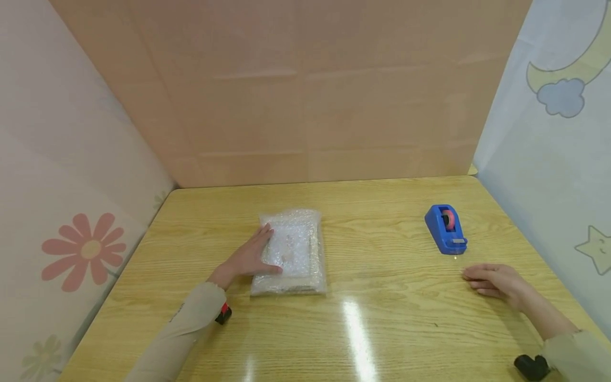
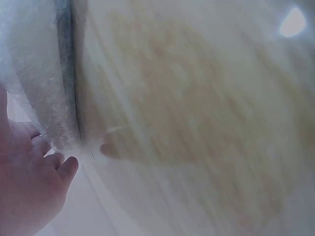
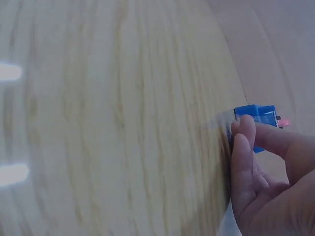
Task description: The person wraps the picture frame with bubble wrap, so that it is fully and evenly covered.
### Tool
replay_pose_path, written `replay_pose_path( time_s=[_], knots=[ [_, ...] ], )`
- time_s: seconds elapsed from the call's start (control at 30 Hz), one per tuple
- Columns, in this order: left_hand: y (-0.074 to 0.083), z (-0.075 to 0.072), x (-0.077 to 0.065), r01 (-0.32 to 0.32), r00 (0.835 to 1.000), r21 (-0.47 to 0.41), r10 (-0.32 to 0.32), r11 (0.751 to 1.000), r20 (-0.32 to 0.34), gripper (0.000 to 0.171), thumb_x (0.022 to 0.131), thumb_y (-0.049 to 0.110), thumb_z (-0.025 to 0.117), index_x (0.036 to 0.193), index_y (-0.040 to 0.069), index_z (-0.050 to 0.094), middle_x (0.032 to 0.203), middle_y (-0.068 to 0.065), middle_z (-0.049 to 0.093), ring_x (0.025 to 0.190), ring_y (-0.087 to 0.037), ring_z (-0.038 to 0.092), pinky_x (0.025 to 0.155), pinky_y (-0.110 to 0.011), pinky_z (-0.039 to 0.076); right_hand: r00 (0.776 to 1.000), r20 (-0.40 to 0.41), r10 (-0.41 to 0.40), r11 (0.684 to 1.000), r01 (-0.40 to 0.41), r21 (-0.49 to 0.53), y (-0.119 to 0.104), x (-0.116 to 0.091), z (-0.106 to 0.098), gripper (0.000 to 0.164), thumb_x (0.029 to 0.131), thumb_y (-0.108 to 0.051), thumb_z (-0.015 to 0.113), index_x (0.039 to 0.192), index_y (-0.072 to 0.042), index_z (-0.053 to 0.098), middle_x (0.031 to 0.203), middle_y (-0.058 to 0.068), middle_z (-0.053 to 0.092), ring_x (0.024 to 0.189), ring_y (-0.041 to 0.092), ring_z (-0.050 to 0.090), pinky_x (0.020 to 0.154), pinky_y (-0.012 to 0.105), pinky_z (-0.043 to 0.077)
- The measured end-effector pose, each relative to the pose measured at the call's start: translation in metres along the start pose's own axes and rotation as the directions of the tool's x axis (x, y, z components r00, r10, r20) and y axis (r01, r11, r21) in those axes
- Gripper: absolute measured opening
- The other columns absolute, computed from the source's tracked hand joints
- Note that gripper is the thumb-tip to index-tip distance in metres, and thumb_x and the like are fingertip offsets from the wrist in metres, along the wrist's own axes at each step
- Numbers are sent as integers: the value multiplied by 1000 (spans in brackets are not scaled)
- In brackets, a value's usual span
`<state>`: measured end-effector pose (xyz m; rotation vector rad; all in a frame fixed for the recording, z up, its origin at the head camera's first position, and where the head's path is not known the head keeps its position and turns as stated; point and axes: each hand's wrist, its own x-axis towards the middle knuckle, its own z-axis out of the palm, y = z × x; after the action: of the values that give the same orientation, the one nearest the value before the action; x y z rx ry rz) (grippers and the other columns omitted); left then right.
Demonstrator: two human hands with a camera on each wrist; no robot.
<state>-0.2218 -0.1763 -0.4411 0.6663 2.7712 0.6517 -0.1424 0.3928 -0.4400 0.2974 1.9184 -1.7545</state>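
A flat package in bubble wrap (image 1: 298, 249) lies left of the middle of the table, with a pale panel under the wrap. My left hand (image 1: 253, 254) rests on its left side, thumb and fingers spread. In the left wrist view, fingers (image 2: 69, 169) lie along the edge of the wrap (image 2: 42, 73). At the right, my right hand (image 1: 494, 281) is just in front of a blue tape dispenser (image 1: 446, 231) holding a pink-cored roll. Thumb and finger meet in the right wrist view, pinching the end of clear tape near the dispenser (image 3: 268, 112).
The wood-grain table (image 1: 377, 254) reflects bright light near its front. A tan panel (image 1: 305, 106) stands along its back. Patterned walls rise on the left (image 1: 71, 159) and right (image 1: 549, 159). Dark wrist devices hang under both sleeves.
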Motion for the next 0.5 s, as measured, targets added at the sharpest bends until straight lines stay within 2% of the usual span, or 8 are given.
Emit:
replay_pose_path(
  time_s=[0.07, 0.13, 0.2, 0.23, 0.3, 0.37, 0.43, 0.5],
  knots=[
    [0, 0, 0, 3, 1000, -1, -3, 1000, 4, 113, 65, 64, 67, 146, 7, 13, 152, -7, 0, 139, -25, -1, 110, -46, 13, 1000, 6, -7, 1000, 8, -16, 0, -1, -2, 21, 92, -14, 53, 85, -26, 69, 85, -12, 68, 75, 6, 65, 67, 24, 53],
    [1, -1, 0, 8, 1000, 0, -8, 1000, 6, 113, 65, 64, 67, 146, 7, 13, 152, -6, 0, 139, -24, -1, 110, -45, 13, 998, -39, -47, 999, 46, -22, -1, -1, -2, 18, 92, -15, 54, 86, -23, 68, 84, -11, 68, 76, 6, 65, 67, 24, 53],
    [1, -1, -1, 11, 1000, -4, -11, 1000, 7, 113, 65, 64, 67, 146, 7, 13, 152, -6, 0, 139, -24, -1, 110, -45, 14, 986, -95, -135, 991, 132, -32, -3, 0, 0, 15, 92, -16, 53, 89, -21, 67, 85, -13, 67, 77, 4, 64, 67, 23, 53],
    [2, -2, -1, 13, 1000, -1, -13, 1000, 7, 112, 65, 63, 67, 146, 7, 13, 152, -6, 0, 139, -24, -1, 110, -45, 14, 972, -134, -191, 981, 183, -67, -4, 1, 1, 13, 92, -18, 53, 91, -21, 66, 85, -15, 66, 77, 2, 63, 67, 21, 53],
    [2, -2, -1, 15, 1000, 0, -15, 1000, 7, 112, 65, 63, 67, 146, 7, 13, 152, -7, 1, 139, -24, -1, 110, -45, 14, 930, -225, -289, 954, 260, -151, -6, 5, 6, 9, 91, -22, 55, 93, -23, 63, 85, -20, 64, 77, -3, 61, 66, 18, 52],
    [2, -2, -1, 15, 1000, 0, -15, 1000, 6, 112, 65, 63, 68, 146, 6, 14, 152, -7, 1, 139, -24, -1, 110, -45, 13, 890, -287, -355, 932, 313, -184, -8, 9, 12, 7, 90, -24, 57, 93, -24, 63, 84, -22, 63, 76, -4, 61, 65, 17, 52],
    [2, -2, -1, 11, 1000, 2, -11, 1000, 5, 112, 65, 63, 68, 145, 6, 14, 152, -7, 1, 139, -25, -1, 110, -45, 14, 865, -335, -374, 926, 330, -183, -9, 14, 18, 5, 88, -25, 60, 90, -28, 64, 81, -23, 63, 73, -5, 61, 62, 16, 51],
    [2, -1, -1, 3, 1000, 7, -3, 1000, 4, 112, 66, 62, 68, 145, 5, 13, 152, -7, 1, 139, -24, -1, 110, -45, 13, 860, -364, -357, 933, 342, -108, -10, 18, 24, 6, 86, -23, 62, 84, -29, 65, 78, -20, 64, 71, -3, 61, 61, 17, 52]
  ],
)
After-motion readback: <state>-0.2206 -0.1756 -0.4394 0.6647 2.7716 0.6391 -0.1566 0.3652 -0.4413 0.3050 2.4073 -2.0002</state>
